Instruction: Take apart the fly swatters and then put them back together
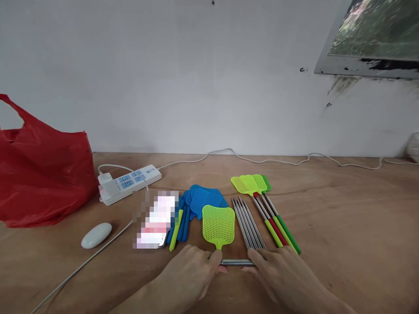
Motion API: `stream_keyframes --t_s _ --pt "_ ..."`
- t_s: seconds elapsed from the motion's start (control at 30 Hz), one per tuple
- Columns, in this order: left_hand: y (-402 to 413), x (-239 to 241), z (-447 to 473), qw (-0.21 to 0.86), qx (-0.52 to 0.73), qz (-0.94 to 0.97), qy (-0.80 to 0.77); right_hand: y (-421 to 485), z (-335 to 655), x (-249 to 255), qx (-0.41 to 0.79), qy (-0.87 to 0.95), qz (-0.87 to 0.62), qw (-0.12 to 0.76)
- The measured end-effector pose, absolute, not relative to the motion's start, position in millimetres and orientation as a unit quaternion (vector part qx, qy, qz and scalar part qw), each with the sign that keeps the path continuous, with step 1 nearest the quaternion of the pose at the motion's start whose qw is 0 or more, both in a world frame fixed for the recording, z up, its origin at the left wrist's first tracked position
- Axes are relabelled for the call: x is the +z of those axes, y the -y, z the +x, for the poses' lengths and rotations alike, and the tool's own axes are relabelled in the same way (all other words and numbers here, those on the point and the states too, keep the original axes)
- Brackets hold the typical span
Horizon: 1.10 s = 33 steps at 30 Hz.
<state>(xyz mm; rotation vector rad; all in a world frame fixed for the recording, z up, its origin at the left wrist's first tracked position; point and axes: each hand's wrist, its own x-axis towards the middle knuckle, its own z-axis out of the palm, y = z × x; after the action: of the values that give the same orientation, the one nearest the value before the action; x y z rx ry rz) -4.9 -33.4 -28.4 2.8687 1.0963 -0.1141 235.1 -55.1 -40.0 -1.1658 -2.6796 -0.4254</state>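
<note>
A thin metal tube (pixel 237 262) lies crosswise just above the table's near part. My left hand (pixel 191 272) is closed around its left end, and my right hand (pixel 278 272) grips the right end. Beyond my left thumb is a yellow-green fly swatter head (pixel 218 224); whether its stem touches the hand I cannot tell. Several metal tubes (pixel 247 222) lie side by side past my right hand. To their left are blue swatter heads (pixel 206 198) in an overlapping pile, with blue handle grips (pixel 185 224) and a yellow-green grip (pixel 176 231). Swatters with coloured handles (pixel 274 220) lie at the right.
A phone with a blurred screen (pixel 157 220) lies left of the grips. Further left are a white oval object (pixel 96 235), a power strip (pixel 131 183) with a plugged-in charger, and a red plastic bag (pixel 46 170). A white cable (pixel 268 162) runs along the wall.
</note>
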Motion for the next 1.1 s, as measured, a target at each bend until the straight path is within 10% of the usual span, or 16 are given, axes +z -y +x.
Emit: stream_keyframes --t_s 1.1 --pt "25 -9 -18 0.105 0.068 0.920 -0.373 47 235 -37 -0.107 0.887 -0.426 0.142"
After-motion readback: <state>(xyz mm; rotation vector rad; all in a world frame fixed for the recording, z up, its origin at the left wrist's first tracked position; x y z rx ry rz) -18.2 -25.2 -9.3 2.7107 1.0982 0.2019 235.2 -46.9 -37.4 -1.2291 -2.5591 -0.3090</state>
